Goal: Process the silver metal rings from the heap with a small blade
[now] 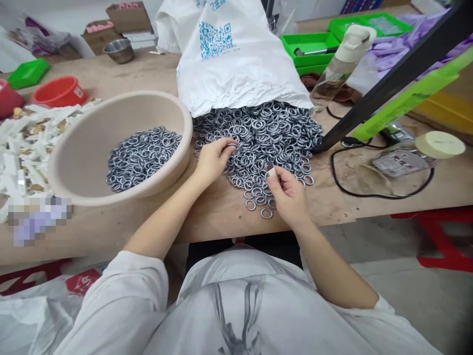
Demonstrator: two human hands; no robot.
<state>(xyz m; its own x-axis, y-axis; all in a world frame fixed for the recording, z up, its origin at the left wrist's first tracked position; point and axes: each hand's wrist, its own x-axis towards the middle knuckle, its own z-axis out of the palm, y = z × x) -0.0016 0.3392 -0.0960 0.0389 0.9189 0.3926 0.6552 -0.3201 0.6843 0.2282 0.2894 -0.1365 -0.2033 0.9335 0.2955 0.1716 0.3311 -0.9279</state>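
Observation:
A large heap of shiny grey rings (254, 133) spills over the wooden table from under a white sack. At the heap's left side, my left hand (214, 160) pinches a grey ring (232, 143) between thumb and fingertips. My right hand (290, 195), by the heap's lower right edge, is closed on a small tool with a pale handle and a dark flat tip (271, 169); its exact kind is unclear. Left of my left hand stands a wide beige basin (81, 153) with many more such rings lying inside it.
The white sack (240, 69) stands behind the heap. A black post (369, 93) slants down at the right, beside a drink bottle (343, 59), a lying clear jar (401, 160) and a black cable (369, 195). White pieces (22, 153) cover the table's left end.

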